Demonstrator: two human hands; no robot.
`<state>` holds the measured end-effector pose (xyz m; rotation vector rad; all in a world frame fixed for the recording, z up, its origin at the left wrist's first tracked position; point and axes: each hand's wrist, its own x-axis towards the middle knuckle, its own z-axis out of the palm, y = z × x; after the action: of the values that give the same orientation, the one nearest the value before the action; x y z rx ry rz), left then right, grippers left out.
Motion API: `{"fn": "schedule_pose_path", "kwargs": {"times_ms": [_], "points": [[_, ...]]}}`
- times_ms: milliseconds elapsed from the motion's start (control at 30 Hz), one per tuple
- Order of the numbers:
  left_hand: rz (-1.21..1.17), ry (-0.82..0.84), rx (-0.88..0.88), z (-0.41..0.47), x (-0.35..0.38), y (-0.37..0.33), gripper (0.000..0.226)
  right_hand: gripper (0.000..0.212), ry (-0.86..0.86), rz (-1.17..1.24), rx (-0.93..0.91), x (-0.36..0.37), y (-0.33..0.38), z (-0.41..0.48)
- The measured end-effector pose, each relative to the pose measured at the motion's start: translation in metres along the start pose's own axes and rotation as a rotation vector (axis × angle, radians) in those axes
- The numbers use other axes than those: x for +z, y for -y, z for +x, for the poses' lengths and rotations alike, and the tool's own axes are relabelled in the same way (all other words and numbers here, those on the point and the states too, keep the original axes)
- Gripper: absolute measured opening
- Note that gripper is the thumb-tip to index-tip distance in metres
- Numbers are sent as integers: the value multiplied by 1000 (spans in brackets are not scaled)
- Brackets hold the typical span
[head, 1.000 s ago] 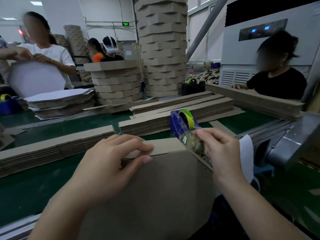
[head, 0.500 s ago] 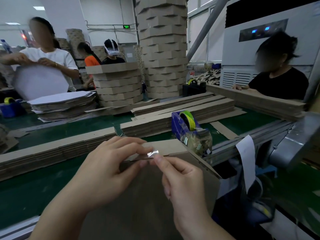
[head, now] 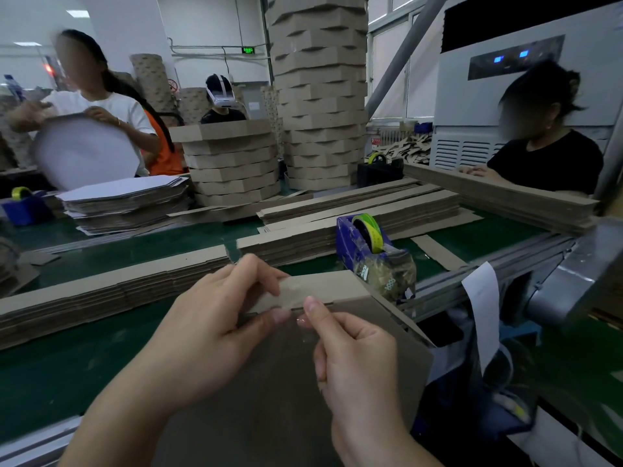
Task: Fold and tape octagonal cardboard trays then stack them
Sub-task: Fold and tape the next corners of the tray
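Left hand (head: pixel 215 318) pinches the folded rim flap (head: pixel 320 288) of the cardboard tray (head: pixel 269 392) propped at the green belt (head: pixel 84 365) edge, right hand (head: pixel 354 358) pinches clear tape strip (head: pixel 305 328) at the seam; board likely light, stiff, creasable, so hold by flap corners.

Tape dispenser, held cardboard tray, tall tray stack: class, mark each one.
Tape dispenser (head: pixel 347 241): head view, blue side wall.
Cardboard tray (head: pixel 323 286): head view, folded top flap.
Tall tray stack (head: pixel 320 96): head view, column's front, midway.
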<state>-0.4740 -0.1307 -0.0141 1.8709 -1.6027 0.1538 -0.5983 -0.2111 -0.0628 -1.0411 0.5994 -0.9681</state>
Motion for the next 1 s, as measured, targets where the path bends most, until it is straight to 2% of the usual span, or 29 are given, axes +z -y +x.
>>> {"fn": "schedule_pose_path", "kwargs": {"times_ms": [133,233,400,600,767,933,1000], "points": [[52,51,63,0,-3,-4,31,39,33,-23,14,-4,1,0],[72,69,81,0,-5,-3,34,31,119,-60,38,-10,5,-1],[-53,110,9,4,-9,-3,36,17,227,-69,66,-17,5,0],[232,-100,-74,10,9,-20,31,21,233,-93,33,-19,2,4],[193,-121,-84,12,11,-16,39,19,270,-170,44,-23,6,10],[195,-171,-103,12,8,-15,40,33,342,-317,203,-28,-3,9],[197,-152,-107,10,6,-16,40,39,309,-320,161,-32,-9,7]]}}
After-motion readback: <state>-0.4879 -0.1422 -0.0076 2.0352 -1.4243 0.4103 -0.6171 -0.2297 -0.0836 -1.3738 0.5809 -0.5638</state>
